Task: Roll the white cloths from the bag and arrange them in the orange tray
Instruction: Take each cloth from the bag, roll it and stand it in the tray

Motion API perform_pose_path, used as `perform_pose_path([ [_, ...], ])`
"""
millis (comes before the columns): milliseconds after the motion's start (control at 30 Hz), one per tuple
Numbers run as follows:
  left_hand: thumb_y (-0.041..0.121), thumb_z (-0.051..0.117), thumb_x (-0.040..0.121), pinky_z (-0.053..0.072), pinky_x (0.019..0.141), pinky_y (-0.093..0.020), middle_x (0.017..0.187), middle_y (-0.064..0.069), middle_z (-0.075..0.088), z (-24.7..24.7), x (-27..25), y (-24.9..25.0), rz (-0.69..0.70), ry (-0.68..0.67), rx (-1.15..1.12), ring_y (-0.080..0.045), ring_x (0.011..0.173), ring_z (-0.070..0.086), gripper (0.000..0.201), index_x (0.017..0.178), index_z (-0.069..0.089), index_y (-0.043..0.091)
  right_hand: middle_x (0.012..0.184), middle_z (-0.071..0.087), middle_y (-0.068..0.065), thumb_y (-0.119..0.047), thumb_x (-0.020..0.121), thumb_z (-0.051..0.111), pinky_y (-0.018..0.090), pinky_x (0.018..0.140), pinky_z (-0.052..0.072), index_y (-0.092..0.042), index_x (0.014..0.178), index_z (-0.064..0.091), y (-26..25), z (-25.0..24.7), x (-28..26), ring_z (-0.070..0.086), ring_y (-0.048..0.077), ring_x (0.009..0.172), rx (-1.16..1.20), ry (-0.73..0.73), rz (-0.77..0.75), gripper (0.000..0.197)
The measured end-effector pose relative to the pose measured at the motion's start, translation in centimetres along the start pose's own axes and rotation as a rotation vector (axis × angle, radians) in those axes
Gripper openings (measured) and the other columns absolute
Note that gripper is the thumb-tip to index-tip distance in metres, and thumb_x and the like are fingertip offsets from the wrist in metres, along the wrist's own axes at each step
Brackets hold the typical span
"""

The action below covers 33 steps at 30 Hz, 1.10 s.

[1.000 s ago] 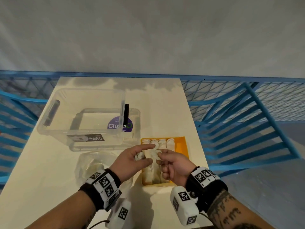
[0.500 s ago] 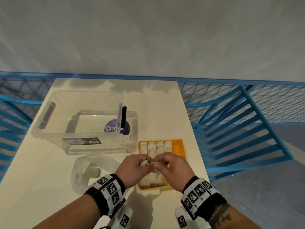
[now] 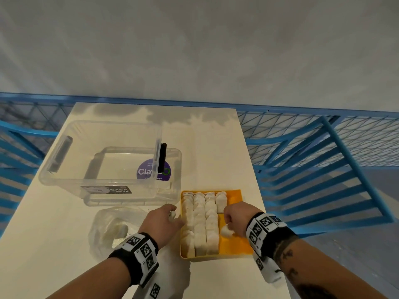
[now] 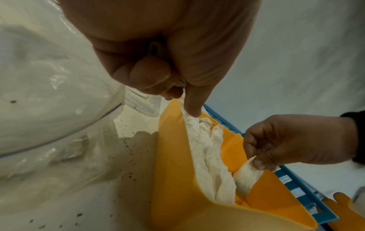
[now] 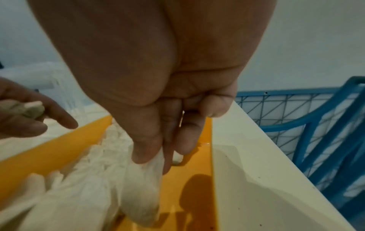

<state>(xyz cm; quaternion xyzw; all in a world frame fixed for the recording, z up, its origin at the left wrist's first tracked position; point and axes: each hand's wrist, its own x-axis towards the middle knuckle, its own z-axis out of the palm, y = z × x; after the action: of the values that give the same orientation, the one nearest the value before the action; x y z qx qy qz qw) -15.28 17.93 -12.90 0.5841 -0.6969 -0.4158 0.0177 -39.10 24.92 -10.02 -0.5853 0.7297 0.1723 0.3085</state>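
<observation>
The orange tray [image 3: 235, 244] sits at the table's near right and holds several rolled white cloths [image 3: 199, 223] in rows on its left side. My right hand [image 3: 227, 225] pinches a rolled white cloth [image 5: 142, 187] by its top end and holds it low over the tray's bare right part, beside the rows. My left hand [image 3: 170, 214] hovers at the tray's left rim. It grips a small bunched white cloth [image 5: 33, 109] and its index finger points out. The clear plastic bag [image 3: 112, 229] lies left of the tray with white cloth still inside.
A clear plastic box [image 3: 99, 156] stands on its lid [image 3: 172, 190] behind the bag and tray. The table's right edge [image 5: 256, 140] runs close beside the tray. A blue metal railing [image 3: 323, 169] lies beyond it, and a plain wall rises behind.
Both hands were together over the tray, working one cloth. They have drawn apart: the right has brought the roll down to the tray's right part, and the left has moved to the left rim.
</observation>
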Motion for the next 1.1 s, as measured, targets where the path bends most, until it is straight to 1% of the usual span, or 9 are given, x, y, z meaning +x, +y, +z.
perform_pose_path([
  [133, 0.038, 0.069, 0.084, 0.045, 0.093, -0.023, 0.131, 0.000, 0.063, 0.4, 0.2, 0.0, -0.005, -0.018, 0.046, -0.016, 0.116, 0.059, 0.053, 0.134, 0.055, 0.029, 0.106, 0.061, 0.005, -0.020, 0.089, 0.060, 0.035, 0.080, 0.049, -0.021, 0.101, 0.062, -0.2, -0.2, 1.9, 0.057, 0.024, 0.092, -0.079, 0.007, 0.003, 0.012],
  [333, 0.036, 0.070, 0.084, 0.045, 0.089, -0.020, 0.127, 0.001, 0.064, 0.4, 0.1, -0.2, -0.002, -0.040, 0.062, -0.015, 0.113, 0.060, 0.050, 0.131, 0.056, 0.031, 0.114, 0.063, 0.007, -0.018, 0.090, 0.058, 0.033, 0.084, 0.051, -0.020, 0.106, 0.065, -0.1, -1.1, 3.5, 0.061, 0.026, 0.102, -0.062, 0.058, 0.049, 0.018],
  [567, 0.035, 0.071, 0.084, 0.046, 0.091, -0.022, 0.126, 0.001, 0.064, 0.4, 0.1, -0.1, -0.017, -0.036, 0.050, -0.014, 0.111, 0.061, 0.047, 0.129, 0.056, 0.032, 0.116, 0.059, 0.007, -0.016, 0.089, 0.055, 0.032, 0.083, 0.047, -0.022, 0.104, 0.063, -0.4, -2.0, 3.8, 0.059, 0.028, 0.104, -0.051, 0.154, 0.032, 0.018],
  [700, 0.036, 0.071, 0.082, 0.045, 0.080, -0.019, 0.119, 0.003, 0.065, 0.4, 0.0, 0.0, -0.014, -0.024, 0.007, -0.011, 0.098, 0.060, 0.044, 0.124, 0.058, 0.032, 0.120, 0.058, 0.006, -0.014, 0.092, 0.050, 0.030, 0.084, 0.043, -0.021, 0.111, 0.062, -0.6, -2.0, 4.1, 0.058, 0.027, 0.108, -0.051, 0.176, 0.036, 0.024],
  [833, 0.044, 0.071, 0.081, 0.046, 0.074, -0.021, 0.104, 0.008, 0.068, 0.3, -0.3, 0.5, 0.013, 0.018, -0.136, -0.009, 0.091, 0.061, 0.032, 0.111, 0.062, 0.036, 0.124, 0.057, 0.006, -0.020, 0.093, 0.054, 0.032, 0.086, 0.046, -0.021, 0.119, 0.057, -0.6, -2.3, 4.0, 0.057, 0.025, 0.110, -0.014, 0.197, 0.042, 0.026],
  [900, 0.042, 0.072, 0.081, 0.049, 0.072, -0.023, 0.100, 0.009, 0.067, 0.1, -0.6, 1.0, 0.027, 0.017, -0.233, -0.010, 0.087, 0.063, 0.029, 0.109, 0.062, 0.037, 0.120, 0.060, 0.004, -0.029, 0.094, 0.056, 0.032, 0.086, 0.048, -0.022, 0.116, 0.059, -0.7, -2.5, 3.7, 0.059, 0.025, 0.107, 0.047, 0.224, 0.050, 0.023],
  [933, 0.036, 0.071, 0.083, 0.051, 0.067, -0.025, 0.098, 0.007, 0.067, -0.1, -0.8, 1.4, 0.022, -0.006, -0.317, -0.012, 0.080, 0.063, 0.028, 0.110, 0.062, 0.037, 0.116, 0.062, 0.003, -0.034, 0.094, 0.056, 0.033, 0.085, 0.050, -0.023, 0.113, 0.061, -0.9, -2.5, 3.4, 0.060, 0.024, 0.104, 0.100, 0.253, 0.046, 0.023],
  [1000, 0.022, 0.066, 0.086, 0.049, 0.054, -0.028, 0.094, -0.001, 0.066, -0.3, -1.3, 2.2, 0.000, -0.083, -0.517, -0.015, 0.064, 0.058, 0.028, 0.112, 0.061, 0.034, 0.107, 0.066, -0.002, -0.041, 0.093, 0.057, 0.031, 0.084, 0.051, -0.024, 0.108, 0.065, -1.5, -2.4, 2.5, 0.061, 0.019, 0.099, 0.269, 0.315, -0.019, 0.023],
  [1100, 0.008, 0.061, 0.090, 0.046, 0.051, -0.029, 0.094, -0.018, 0.064, -0.5, -1.9, 3.1, 0.030, -0.158, -0.691, -0.018, 0.058, 0.054, 0.034, 0.116, 0.059, 0.030, 0.099, 0.070, -0.012, -0.043, 0.091, 0.062, 0.020, 0.080, 0.047, -0.027, 0.103, 0.070, -3.4, -2.1, 0.3, 0.061, 0.005, 0.091, 0.637, 0.331, -0.167, 0.021],
])
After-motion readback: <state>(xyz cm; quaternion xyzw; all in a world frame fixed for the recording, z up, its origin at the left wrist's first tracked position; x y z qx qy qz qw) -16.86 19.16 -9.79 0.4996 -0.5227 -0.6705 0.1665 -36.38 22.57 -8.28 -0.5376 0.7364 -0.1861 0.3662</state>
